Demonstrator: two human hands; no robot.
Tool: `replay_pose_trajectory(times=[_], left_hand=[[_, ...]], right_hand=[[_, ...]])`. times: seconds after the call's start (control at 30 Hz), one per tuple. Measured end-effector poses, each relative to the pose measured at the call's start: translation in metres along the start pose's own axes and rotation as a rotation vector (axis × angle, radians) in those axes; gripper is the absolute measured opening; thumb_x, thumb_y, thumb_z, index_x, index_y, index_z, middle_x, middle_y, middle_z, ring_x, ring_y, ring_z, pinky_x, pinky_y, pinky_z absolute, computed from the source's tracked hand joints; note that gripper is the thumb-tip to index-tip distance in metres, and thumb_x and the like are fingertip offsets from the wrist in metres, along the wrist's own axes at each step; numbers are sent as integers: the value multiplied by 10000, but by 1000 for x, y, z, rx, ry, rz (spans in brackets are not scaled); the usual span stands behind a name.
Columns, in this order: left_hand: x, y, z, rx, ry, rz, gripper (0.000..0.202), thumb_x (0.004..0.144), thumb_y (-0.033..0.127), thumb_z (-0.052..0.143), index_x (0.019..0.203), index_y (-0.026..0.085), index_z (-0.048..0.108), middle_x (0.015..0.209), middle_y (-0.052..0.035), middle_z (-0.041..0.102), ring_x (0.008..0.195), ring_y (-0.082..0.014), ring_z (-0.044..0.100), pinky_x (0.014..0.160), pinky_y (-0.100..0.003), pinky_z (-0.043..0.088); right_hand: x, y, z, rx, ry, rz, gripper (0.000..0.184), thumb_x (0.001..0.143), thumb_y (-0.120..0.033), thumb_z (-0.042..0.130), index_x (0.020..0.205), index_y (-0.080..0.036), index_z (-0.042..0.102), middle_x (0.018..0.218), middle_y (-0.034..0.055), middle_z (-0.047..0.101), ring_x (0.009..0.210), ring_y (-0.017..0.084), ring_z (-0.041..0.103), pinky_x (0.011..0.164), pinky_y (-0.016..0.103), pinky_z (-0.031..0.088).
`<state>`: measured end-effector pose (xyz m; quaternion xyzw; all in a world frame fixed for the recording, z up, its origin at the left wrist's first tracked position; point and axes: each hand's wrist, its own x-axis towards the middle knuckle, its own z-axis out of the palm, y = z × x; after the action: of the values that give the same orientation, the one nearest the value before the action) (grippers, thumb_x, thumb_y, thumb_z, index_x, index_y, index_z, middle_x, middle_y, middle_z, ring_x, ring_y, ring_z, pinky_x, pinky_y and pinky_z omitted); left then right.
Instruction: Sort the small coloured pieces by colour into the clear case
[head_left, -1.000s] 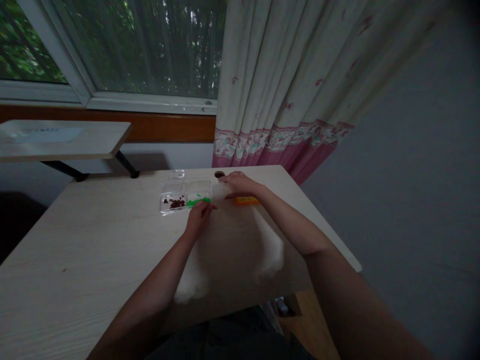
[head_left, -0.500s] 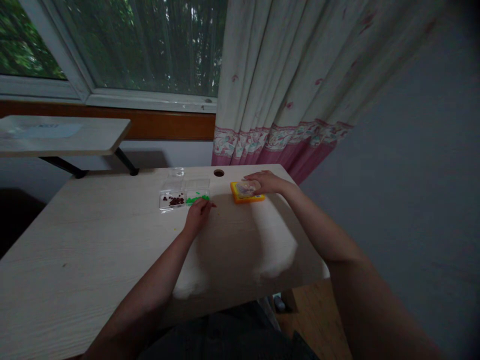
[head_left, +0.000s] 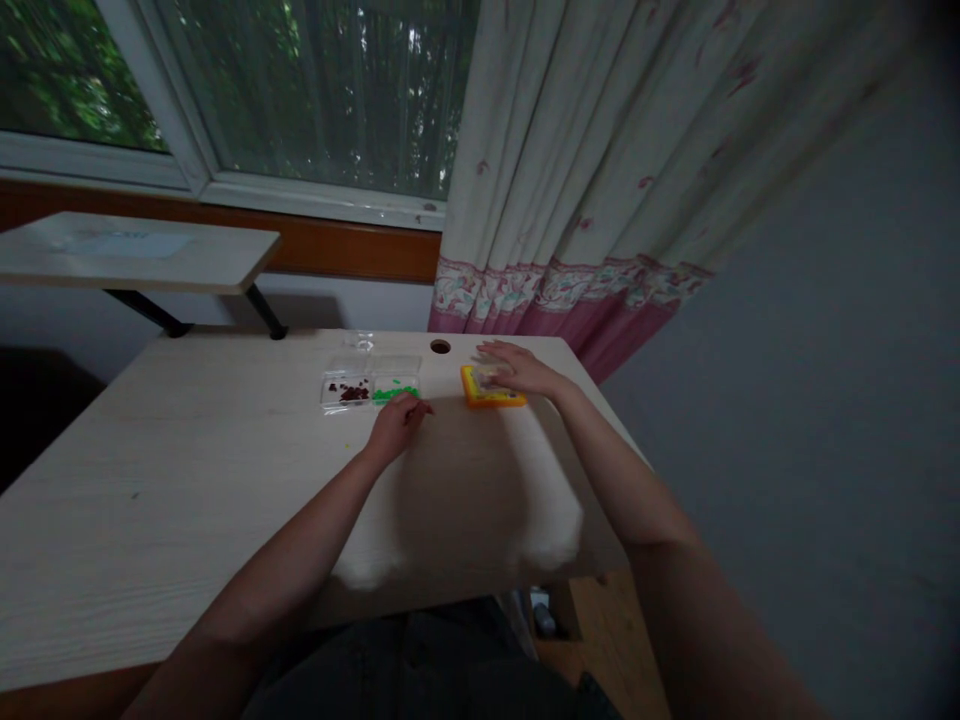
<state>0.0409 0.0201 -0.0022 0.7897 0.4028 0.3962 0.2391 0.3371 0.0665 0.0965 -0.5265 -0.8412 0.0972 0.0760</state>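
The tabletop (head_left: 187, 470) is pale, whitish wood with a fine straight grain. On it a clear plastic tray (head_left: 371, 380) holds bright green beads (head_left: 395, 393) in one compartment and dark reddish-brown beads (head_left: 349, 392) in the next. The small board (head_left: 491, 397) is orange with a yellow edge. The curtain (head_left: 600, 160) is cream, sprinkled with small red motifs, its hem a pink band patterned in what look like teal and white flowers.

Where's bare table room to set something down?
Bare: the wide table stretch left of the left hand, and the near strip below both hands. Crowded: the far strip, with the bead tray and the orange board under the right hand.
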Motion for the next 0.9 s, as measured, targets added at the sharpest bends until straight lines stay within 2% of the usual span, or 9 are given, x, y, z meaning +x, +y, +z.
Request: replay_pose_trajectory(times=[0.1,0.17,0.23,0.33,0.43,0.5,0.57,0.73,0.9], left_hand=[[5,7,-7,77,-115,63,275,948,273,454,864,198,706,800,-52,608,777,-180,579,719,-302,456],[11,10,-17,118,-151,85,285,950,271,441,865,208,706,825,-58,629,828,-193,595,766,-315,466],[16,10,-32,141,-110,64,337,972,289,388,886,213,705,857,-64,643,853,-198,600,811,-330,472],[14,4,-62,187,7,19,377,989,318,347,929,202,701,919,-76,657,904,-214,593,873,-354,460],[-1,-6,-89,310,92,4,368,983,342,380,951,199,718,875,-90,644,894,-231,565,876,-383,442],[-16,-14,-99,416,175,-12,335,968,352,426,997,215,731,874,-97,619,907,-242,541,882,-408,427],[-30,-21,-101,497,209,-11,310,949,349,466,1071,238,728,954,-104,600,960,-256,514,902,-425,415],[-48,-33,-93,532,181,9,311,911,322,523,1166,289,697,1148,-98,556,1125,-284,457,994,-457,375],[-48,-40,-91,460,142,-15,297,918,319,520,1144,295,711,1099,-78,582,1074,-263,475,975,-430,402]], right_hand=[[16,-24,3,70,154,-92,606,879,-406,583,1444,-238,446,1474,94,487,1371,257,437,1138,463,322],[31,-42,9,92,200,-167,556,887,-367,585,1416,-232,482,1430,96,535,1318,242,495,1116,438,353],[46,-59,17,78,190,-230,562,886,-335,594,1423,-226,471,1431,100,534,1312,237,496,1116,424,351],[66,-76,34,21,191,-206,674,862,-348,634,1471,-188,394,1460,143,490,1341,271,458,1130,451,320],[79,-85,49,28,201,-134,716,862,-338,635,1492,-162,346,1475,169,463,1348,283,447,1125,452,323],[84,-88,56,60,198,-117,696,882,-341,606,1495,-155,335,1460,165,484,1331,268,466,1114,438,339],[87,-89,62,85,204,-129,645,901,-337,573,1480,-144,362,1417,155,531,1299,252,492,1102,420,355],[82,-86,74,121,292,-222,465,920,-269,505,1368,-148,523,1318,132,611,1223,233,535,1082,399,382],[66,-85,85,149,381,-219,394,937,-227,432,1291,-190,599,1267,99,649,1190,220,561,1069,408,403]])
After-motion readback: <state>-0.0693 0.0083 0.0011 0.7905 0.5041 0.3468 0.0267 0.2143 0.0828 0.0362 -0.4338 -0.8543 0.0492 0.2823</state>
